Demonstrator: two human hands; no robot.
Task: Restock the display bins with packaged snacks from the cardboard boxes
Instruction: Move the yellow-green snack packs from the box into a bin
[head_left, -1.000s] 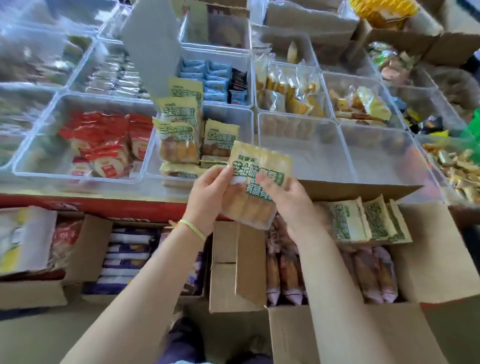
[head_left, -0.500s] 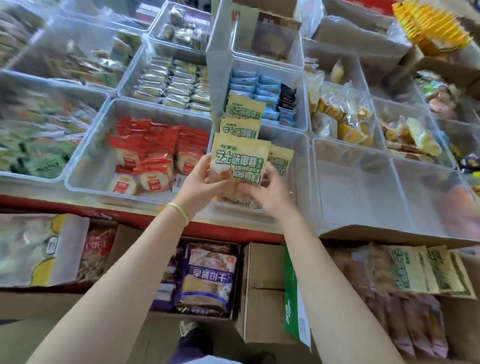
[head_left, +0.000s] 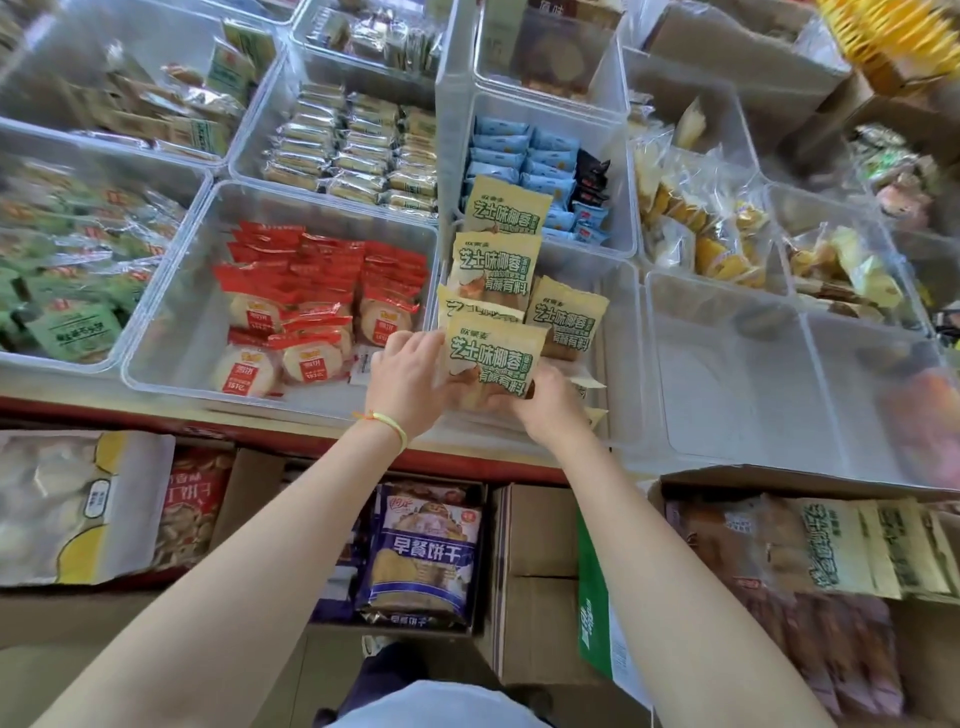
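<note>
Holding the pale yellow plastic snack packet with green lettering (head_left: 491, 358) between both hands, you have it upright at the near end of the clear plastic display bin (head_left: 621, 364) in the middle of the frame. Your left hand (head_left: 410, 376) wraps its left edge and your right hand (head_left: 545, 408) cups its lower right corner, fingers closed on the wrapper. Set it down standing, label toward you, tight against the row of matching yellow packets (head_left: 493, 270) behind it, so the stack does not topple forward. Keep it clear of the loose packets lying flat at the bin's right. The open brown cardboard box (head_left: 779, 478) at lower right, with more packets in it, is cut off by the frame edge. The packet's base and your fingertips behind it are hidden.
</note>
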